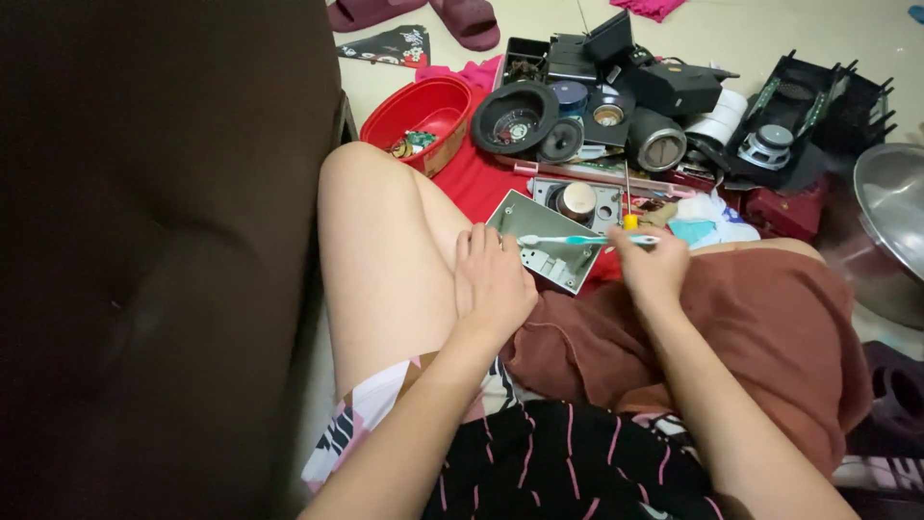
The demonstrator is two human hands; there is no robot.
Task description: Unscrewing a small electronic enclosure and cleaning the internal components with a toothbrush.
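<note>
My left hand point(496, 279) rests on my bare knee and grips the near edge of a pale green metal panel point(544, 231) with a small white part on it. My right hand point(650, 265) holds a white and teal toothbrush point(582, 240) by its handle. The toothbrush lies level across the panel, its bristle end pointing left. A brown cloth point(770, 318) covers my right leg under that hand.
A red tub point(423, 111) with small parts sits beyond my knee. Black speaker cones, housings and a grey speaker driver point(770, 144) crowd the red mat ahead. A screwdriver with a yellow handle point(628, 197) stands near the panel. A dark sofa point(164, 241) fills the left; a steel bowl point(890, 207) lies right.
</note>
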